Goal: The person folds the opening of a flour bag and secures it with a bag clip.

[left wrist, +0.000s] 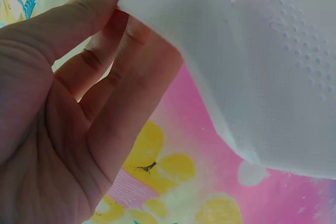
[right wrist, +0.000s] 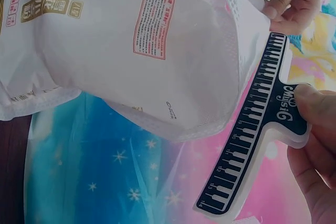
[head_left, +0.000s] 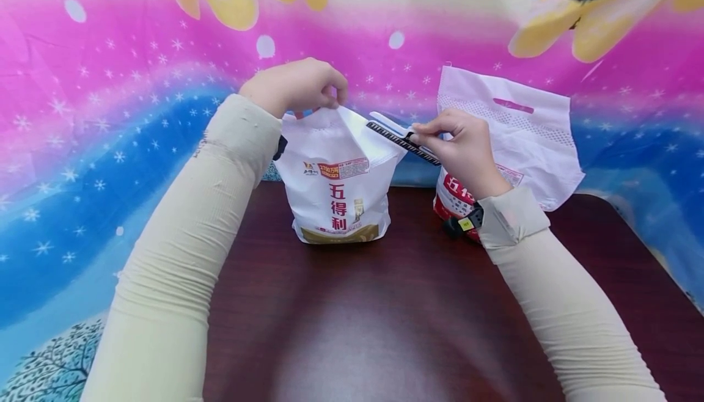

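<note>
Pinching dimpled bag (head_left: 340, 176), T-shaped clip (right wrist: 255, 116)

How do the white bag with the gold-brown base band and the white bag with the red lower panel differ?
Grip: the left hand pinches the top edge of the gold-banded bag; neither hand visibly grips the red-paneled bag.
Top: the red-paneled bag shows an oblong handle slot; none is visible on the gold-banded bag.
Shared: both are white with red print.

Wrinkled cream sleeves (head_left: 184, 237) have broad cuffs (head_left: 242, 133), the black right wristband (head_left: 477, 214) a yellow tag (head_left: 465, 225).
</note>
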`<state>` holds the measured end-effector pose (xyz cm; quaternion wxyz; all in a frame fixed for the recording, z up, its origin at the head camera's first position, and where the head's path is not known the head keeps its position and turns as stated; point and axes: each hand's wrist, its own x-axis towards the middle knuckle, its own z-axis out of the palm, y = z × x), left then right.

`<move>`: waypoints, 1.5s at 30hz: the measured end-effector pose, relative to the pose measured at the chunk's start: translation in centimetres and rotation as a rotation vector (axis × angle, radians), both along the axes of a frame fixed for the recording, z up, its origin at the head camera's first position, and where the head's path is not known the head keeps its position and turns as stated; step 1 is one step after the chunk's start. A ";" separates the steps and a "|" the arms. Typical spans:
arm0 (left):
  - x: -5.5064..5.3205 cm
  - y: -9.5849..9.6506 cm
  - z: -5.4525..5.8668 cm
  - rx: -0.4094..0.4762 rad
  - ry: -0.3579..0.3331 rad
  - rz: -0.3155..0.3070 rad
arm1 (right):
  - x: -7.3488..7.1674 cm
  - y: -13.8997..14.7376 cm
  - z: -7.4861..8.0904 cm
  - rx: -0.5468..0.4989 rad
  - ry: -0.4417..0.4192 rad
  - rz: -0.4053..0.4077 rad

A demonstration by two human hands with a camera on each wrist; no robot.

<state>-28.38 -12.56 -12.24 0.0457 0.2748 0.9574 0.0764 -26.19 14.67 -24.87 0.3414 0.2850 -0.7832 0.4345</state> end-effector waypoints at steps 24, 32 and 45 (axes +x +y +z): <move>0.1 0.0 0.0 -0.040 0.042 -0.036 | -1.1 -0.7 0.5 0.017 -0.147 0.063; 0.0 0.0 0.0 -0.050 0.083 -0.071 | -1.2 -1.2 0.6 0.010 -0.156 0.062; 0.1 0.1 0.2 -0.062 0.092 -0.070 | -1.6 -2.1 0.1 0.001 -0.122 0.046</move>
